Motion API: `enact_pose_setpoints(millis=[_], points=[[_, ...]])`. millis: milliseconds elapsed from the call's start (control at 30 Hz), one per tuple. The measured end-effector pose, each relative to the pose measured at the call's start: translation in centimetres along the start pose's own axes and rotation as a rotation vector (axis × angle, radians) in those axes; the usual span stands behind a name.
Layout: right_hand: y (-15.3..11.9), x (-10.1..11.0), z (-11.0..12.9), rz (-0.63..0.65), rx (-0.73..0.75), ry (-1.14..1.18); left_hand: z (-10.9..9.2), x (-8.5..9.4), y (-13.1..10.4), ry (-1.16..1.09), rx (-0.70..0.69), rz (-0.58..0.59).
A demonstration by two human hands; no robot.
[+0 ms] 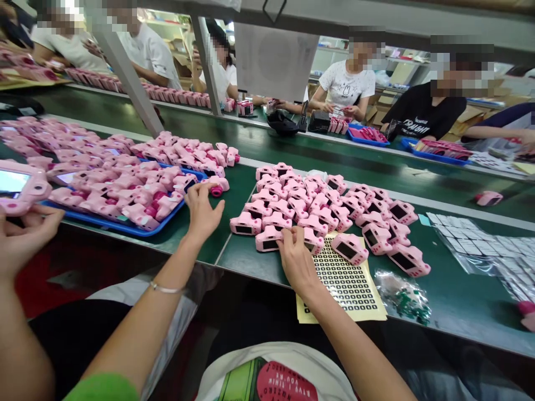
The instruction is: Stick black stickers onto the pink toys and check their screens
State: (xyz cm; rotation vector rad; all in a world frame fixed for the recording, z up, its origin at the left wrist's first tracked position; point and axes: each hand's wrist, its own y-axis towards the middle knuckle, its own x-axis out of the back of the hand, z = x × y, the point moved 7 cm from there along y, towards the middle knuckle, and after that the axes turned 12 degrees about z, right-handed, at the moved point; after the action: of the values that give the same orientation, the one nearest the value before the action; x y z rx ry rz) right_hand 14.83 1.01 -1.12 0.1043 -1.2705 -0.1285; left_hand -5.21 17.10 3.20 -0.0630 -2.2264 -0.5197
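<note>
The scene is covered by a single view, taken from the wearer's head and aimed forward and steeply down over a green workbench (pixel 246 259). The wearer's printed shirt (pixel 259 381) is caught from above at the bottom edge. The left hand (pixel 203 209) and right hand (pixel 297 259) are framed at close range, near the middle, with both forearms seen entering from below. The bench is shown slanting down toward the right. Farther off, people (pixel 349 81) across it are taken in along the top, below an overhead beam (pixel 326 19).
</note>
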Motion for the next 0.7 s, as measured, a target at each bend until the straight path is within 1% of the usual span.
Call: enact_pose_setpoints(millis=[67, 100, 167, 233, 267, 333, 400, 433, 467, 500, 533, 567, 633, 667, 700], points=[[0.1, 0.2, 0.0, -0.019, 0.016, 0.041, 1.2, -0.1, 3.3, 0.039, -0.004, 0.021], [0.0, 0.4, 0.0, -0.033, 0.032, 0.060, 1.7, -0.4, 4.6, 0.050, -0.014, 0.052], [-0.6, 0.9, 0.0, -0.079, 0.066, 0.092, 2.4, -0.9, 6.4, 0.055, -0.038, 0.117], [-1.4, 1.5, -0.1, -0.131, 0.084, 0.127, 2.8, -1.2, 7.1, 0.041, -0.064, 0.151], [-1.9, 1.7, -0.3, -0.153, 0.087, 0.146, 2.8, -1.1, 7.0, 0.025, -0.077, 0.149], [-2.7, 2.2, -0.6, -0.179, 0.097, 0.198, 2.4, -0.4, 6.3, -0.026, -0.100, 0.111], [-3.3, 2.7, -0.8, -0.192, 0.110, 0.295, 1.4, 0.8, 4.5, -0.089, -0.109, 0.052], [-3.5, 3.0, -0.9, -0.190, 0.106, 0.376, 0.5, 1.4, 3.3, -0.141, -0.117, 0.028], [-3.6, 3.2, -1.0, -0.174, 0.087, 0.488, -0.5, 1.9, 1.8, -0.203, -0.129, 0.020], [-3.6, 3.3, -1.2, -0.133, 0.056, 0.641, -1.9, 2.3, 0.0, -0.270, -0.155, 0.036], [-3.5, 3.0, -1.3, -0.061, 0.019, 0.831, -3.5, 2.6, -2.0, -0.457, -0.207, 0.075], [-3.5, 2.6, -1.1, 0.045, -0.013, 1.046, -5.2, 2.5, -4.1, -0.604, -0.251, 0.164], [-3.9, 1.7, 0.4, 0.324, -0.021, 1.472, -8.4, 1.6, -8.4, -0.797, -0.304, 0.410], [-4.4, 1.6, 1.3, 0.454, 0.001, 1.636, -10.0, 0.9, -10.5, -0.851, -0.345, 0.557], [-4.9, 1.6, 1.9, 0.555, 0.026, 1.746, -11.1, 0.3, -12.5, -0.869, -0.366, 0.677]])
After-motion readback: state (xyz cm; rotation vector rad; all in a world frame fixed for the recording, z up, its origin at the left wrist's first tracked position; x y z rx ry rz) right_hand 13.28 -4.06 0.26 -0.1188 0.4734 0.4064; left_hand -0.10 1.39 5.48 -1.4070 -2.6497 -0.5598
